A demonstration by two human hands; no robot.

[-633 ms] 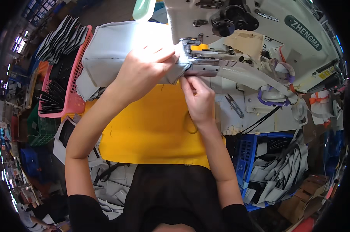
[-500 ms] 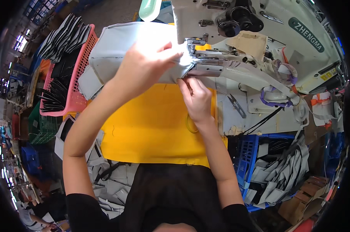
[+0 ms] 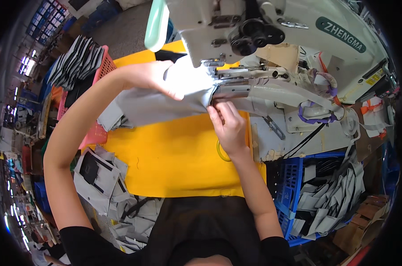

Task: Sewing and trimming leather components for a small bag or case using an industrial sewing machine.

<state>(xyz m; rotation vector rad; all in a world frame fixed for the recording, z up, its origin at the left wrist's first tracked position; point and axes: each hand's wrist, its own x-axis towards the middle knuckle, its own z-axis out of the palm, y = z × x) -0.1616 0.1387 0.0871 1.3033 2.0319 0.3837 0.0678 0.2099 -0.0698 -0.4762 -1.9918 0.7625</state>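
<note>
My left hand point(image 3: 161, 79) grips a grey fabric piece point(image 3: 156, 108) from above, left of the needle area of a white sewing machine point(image 3: 307, 31); its fingertips are partly lost in the lamp glare. My right hand point(image 3: 225, 119) pinches the piece's edge just below a metal guide attachment point(image 3: 232, 89) on the machine arm. The piece lies over a yellow work surface point(image 3: 174, 164); more grey pieces point(image 3: 110, 115) lie beneath it at the left.
A pink basket point(image 3: 104, 64) of layered pieces stands at the left, a blue crate point(image 3: 289, 186) of grey pieces at the lower right. Thread snips point(image 3: 274, 127) lie right of my right hand. Grey cut pieces point(image 3: 99, 177) pile at the lower left, above cardboard-strewn flooring.
My left hand and arm have swung to the left, and the fabric piece has shifted down, showing more yellow surface behind it. My right hand still pinches the edge.
</note>
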